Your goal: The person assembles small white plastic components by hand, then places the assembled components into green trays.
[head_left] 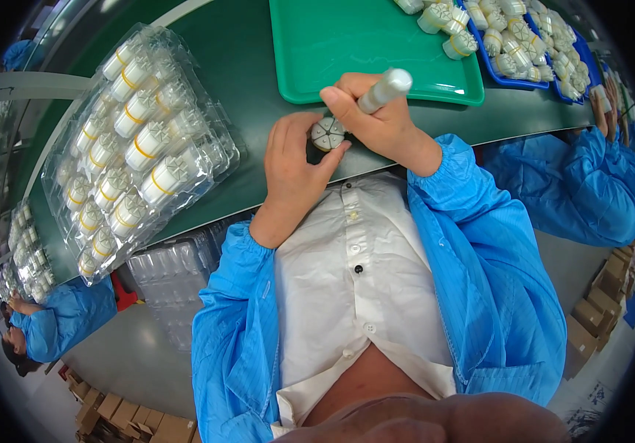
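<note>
My left hand (294, 166) holds a small round white part (328, 134) with grey lines across its face, at the near edge of the dark green table (243, 66). My right hand (378, 118) grips a white pen-like tool (385, 88) and presses its lower end onto that part. The tool's tip is hidden behind my fingers. Both forearms wear blue sleeves.
A green tray (332, 44) lies just beyond my hands, with a few white parts (446, 22) at its far right. Clear blister trays of white parts (129, 140) sit to the left. Blue bins of parts (531, 37) stand at right. Co-workers in blue (575, 184) sit on both sides.
</note>
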Tool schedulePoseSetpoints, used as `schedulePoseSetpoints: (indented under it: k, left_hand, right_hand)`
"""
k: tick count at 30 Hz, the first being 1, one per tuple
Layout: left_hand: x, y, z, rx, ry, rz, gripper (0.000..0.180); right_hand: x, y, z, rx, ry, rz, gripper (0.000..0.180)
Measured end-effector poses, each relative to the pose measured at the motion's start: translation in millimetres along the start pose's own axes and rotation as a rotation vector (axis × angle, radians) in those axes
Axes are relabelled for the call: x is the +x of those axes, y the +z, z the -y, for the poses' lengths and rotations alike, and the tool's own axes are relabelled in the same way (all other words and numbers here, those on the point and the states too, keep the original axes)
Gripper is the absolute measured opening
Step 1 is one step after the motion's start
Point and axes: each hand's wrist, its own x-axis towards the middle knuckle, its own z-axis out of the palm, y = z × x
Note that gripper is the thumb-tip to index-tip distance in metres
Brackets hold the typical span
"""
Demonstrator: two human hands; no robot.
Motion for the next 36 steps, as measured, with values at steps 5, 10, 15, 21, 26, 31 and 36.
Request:
schedulePoseSetpoints:
  k: [5, 10, 15, 21, 26, 31, 36]
  left_hand:
    - [-4, -2, 0, -0.106, -0.095, 0.015, 0.06]
    - [-4, -3, 1, -0.137, -0.107, 0.051, 0.064]
    - [-3, -2, 1, -0.208, -0.11, 0.081, 0.062]
    - [-2, -4, 2, -0.202, -0.114, 0.113, 0.06]
    - [2, -6, -5, -0.163, -0.08, 0.077, 0.06]
    - [0, -3, 1, -0.016, -0.099, 0.06, 0.061]
    - [-2, -2, 1, -0.208, -0.108, 0.058, 0.066]
  right_hand:
    - [-1, -4, 0, 0.192, 0.046, -0.029, 0.035]
    - [5, -9, 7, 0.167, -0.006, -0.033, 0.035]
    - [7, -4, -4, 0.066, -0.008, -0.004, 0.035]
    - [11, -5, -4, 0.085, 0.049, 0.083, 0.033]
    - [8, -1, -5, 0.005, 0.004, 0.069, 0.034]
    - [8, -4, -1, 0.094, 0.004, 0.038, 0.034]
    - [11, -10, -8, 0.04, 0.002, 0.062, 0.035]
